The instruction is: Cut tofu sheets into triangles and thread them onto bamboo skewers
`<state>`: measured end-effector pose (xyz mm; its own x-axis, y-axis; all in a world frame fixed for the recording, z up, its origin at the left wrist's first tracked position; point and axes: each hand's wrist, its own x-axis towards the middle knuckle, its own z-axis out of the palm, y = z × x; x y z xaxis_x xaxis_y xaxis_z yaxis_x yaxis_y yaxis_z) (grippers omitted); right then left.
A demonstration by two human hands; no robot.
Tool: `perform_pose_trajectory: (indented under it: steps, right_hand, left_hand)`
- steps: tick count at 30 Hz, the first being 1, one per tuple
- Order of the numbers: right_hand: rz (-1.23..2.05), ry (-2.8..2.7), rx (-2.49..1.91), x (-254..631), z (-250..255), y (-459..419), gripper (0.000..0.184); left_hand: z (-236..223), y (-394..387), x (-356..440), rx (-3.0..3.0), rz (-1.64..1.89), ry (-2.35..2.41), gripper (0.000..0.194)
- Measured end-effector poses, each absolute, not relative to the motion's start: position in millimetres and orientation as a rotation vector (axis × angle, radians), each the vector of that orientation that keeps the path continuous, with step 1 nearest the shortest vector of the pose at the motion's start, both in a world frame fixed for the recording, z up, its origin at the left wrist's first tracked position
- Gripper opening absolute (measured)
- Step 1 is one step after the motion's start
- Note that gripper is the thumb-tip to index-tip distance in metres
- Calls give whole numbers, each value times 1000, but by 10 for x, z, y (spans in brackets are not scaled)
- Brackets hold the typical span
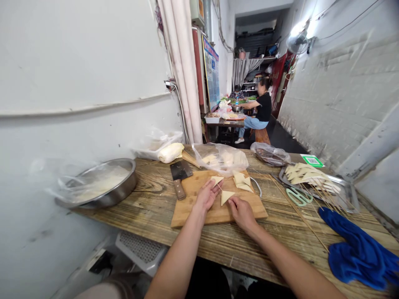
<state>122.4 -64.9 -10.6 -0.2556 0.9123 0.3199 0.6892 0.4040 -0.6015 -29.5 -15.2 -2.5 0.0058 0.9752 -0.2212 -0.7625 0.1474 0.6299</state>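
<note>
My left hand (206, 194) rests on a wooden cutting board (215, 209), its fingers pinching a pale triangular tofu piece (217, 180) that seems to sit on a thin skewer. My right hand (241, 211) lies on the board's near edge, fingers curled at the corner of a second triangle (226, 196). More cut triangles (242, 182) lie at the board's far side. A cleaver (180, 174) with a wooden handle rests on the board's left end.
A steel bowl covered in plastic (102, 185) stands at left. A clear bag of tofu (221, 158), a tray of skewered pieces (311, 176), green scissors (299, 197), loose skewers and a blue cloth (358, 253) lie to the right. A person sits at a far table (260, 110).
</note>
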Motion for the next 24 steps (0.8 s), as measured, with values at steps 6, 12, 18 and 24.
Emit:
perform_pose_trajectory:
  steps: [6, 12, 18, 24]
  right_hand:
    - [461, -2044, -1290, 1220, -134, -654, 26]
    - [452, -2052, -1297, 1216, -147, -663, 27]
    - [434, -2024, -1307, 1212, -153, -667, 26]
    - [412, -2010, -1293, 1204, -159, -668, 27]
  left_hand:
    - [-2, -148, -306, 322, 1439, 695, 20]
    - [-31, -146, -311, 348, 1464, 722, 16]
    - [-49, -125, -305, 323, 1453, 721, 15]
    - [-37, -114, -300, 296, 1440, 716, 11]
